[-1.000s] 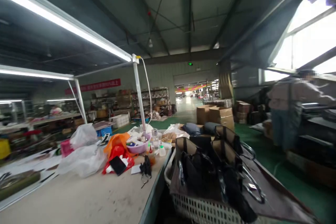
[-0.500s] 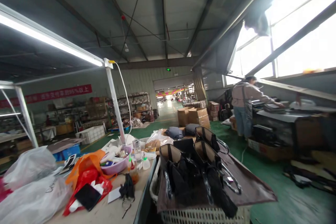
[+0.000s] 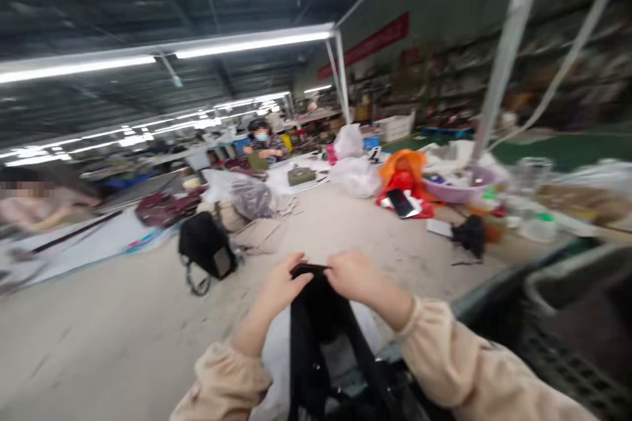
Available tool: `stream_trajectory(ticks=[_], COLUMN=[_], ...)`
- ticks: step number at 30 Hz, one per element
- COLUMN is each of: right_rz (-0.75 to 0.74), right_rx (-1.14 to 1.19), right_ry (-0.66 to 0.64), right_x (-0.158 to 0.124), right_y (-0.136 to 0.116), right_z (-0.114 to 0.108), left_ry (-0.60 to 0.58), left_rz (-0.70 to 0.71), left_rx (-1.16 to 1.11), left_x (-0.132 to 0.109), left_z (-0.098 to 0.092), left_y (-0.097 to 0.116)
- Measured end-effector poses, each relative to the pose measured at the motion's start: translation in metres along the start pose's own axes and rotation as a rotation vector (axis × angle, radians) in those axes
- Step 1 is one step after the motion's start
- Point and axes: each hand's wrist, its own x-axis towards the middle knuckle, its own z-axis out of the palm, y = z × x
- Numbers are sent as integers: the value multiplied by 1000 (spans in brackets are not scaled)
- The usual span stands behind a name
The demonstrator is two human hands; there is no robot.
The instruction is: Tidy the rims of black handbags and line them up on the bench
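Observation:
Both my hands are raised in front of me over the worktable (image 3: 123, 342). My left hand (image 3: 282, 286) and my right hand (image 3: 353, 274) pinch the top edge of a black bag (image 3: 320, 342) between them, fingers closed on it. The bag hangs down from my hands toward my lap. Beige sleeves cover both my forearms. A second black bag (image 3: 205, 251) with a round handle lies on the table to the left of my hands.
Farther along the table lie a grey plastic bag (image 3: 249, 197), a white plastic bag (image 3: 356, 175), an orange and red bag (image 3: 405, 177) with a phone (image 3: 401, 202) on it, and a purple bowl (image 3: 457, 187). A white basket (image 3: 567, 316) stands at the right. Other people work at the left and the far end.
The view has swung from the hall and ceiling down and left to the table. My two hands have come into view, holding a black bag.

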Motion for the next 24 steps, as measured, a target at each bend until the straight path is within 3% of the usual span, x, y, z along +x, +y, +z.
stream_trajectory(ticks=[2, 4, 9, 13, 21, 24], right_rz=[-21, -7, 28, 40, 35, 27], right_rx=[33, 38, 24, 22, -3, -10], right_ry=[-13, 0, 15, 17, 47, 53], right_x=[14, 16, 10, 12, 12, 11], right_y=[-11, -6, 7, 5, 9, 6], right_z=[18, 24, 20, 21, 24, 24], left_ry=[1, 5, -15, 13, -43, -43], left_rz=[-80, -108, -63, -45, -13, -36], left_rx=[56, 79, 139, 243, 372, 518], left_x=[-19, -23, -18, -15, -10, -11], left_z=[-17, -17, -8, -11, -15, -14], left_y=[-20, -26, -24, -23, -18, -15])
